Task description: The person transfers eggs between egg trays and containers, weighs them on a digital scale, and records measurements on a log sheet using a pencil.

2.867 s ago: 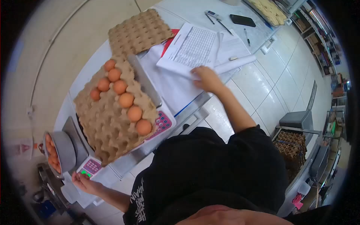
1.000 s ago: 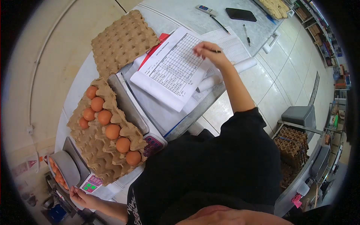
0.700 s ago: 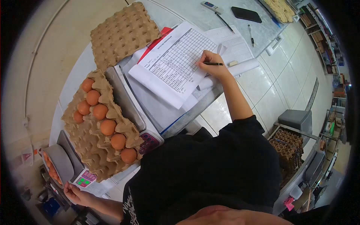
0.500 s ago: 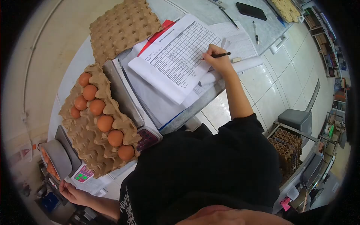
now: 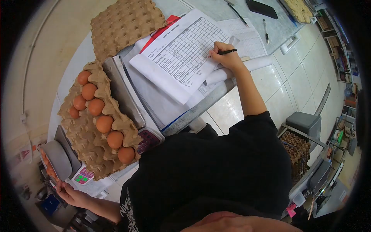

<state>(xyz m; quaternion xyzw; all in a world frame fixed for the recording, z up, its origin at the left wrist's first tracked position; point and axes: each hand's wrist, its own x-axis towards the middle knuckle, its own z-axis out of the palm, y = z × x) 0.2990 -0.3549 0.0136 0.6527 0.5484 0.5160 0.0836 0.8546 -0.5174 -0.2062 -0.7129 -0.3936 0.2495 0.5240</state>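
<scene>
My right hand [image 5: 226, 55] is closed around a black pen [image 5: 228, 51]. It rests on a printed form with a grid [image 5: 189, 52], the topmost of a stack of papers. Low on the left, my left hand [image 5: 71, 193] has its fingers bent together close to the rim of a metal bowl [image 5: 58, 159]. Whatever those fingers may hold is too small to make out. Reddish-brown items, probably eggs, show inside the bowl, which sits by a scale with green and pink keys [image 5: 82, 177]. Between my hands, a cardboard egg tray [image 5: 87, 137] carries several brown eggs [image 5: 104, 123].
A second scale with a metal platform [image 5: 123, 91] stands beside the egg tray. Another cardboard tray [image 5: 125, 29] lies at the back. A phone [image 5: 261, 9] and a loose pen [image 5: 265, 31] are on the table. Stacked egg trays [image 5: 294, 145] stand in a crate at right.
My right hand keeps its hold on the pen over the form, with a slight shift. My left hand is slightly nearer the bowl's rim. The whole view has shifted a little.
</scene>
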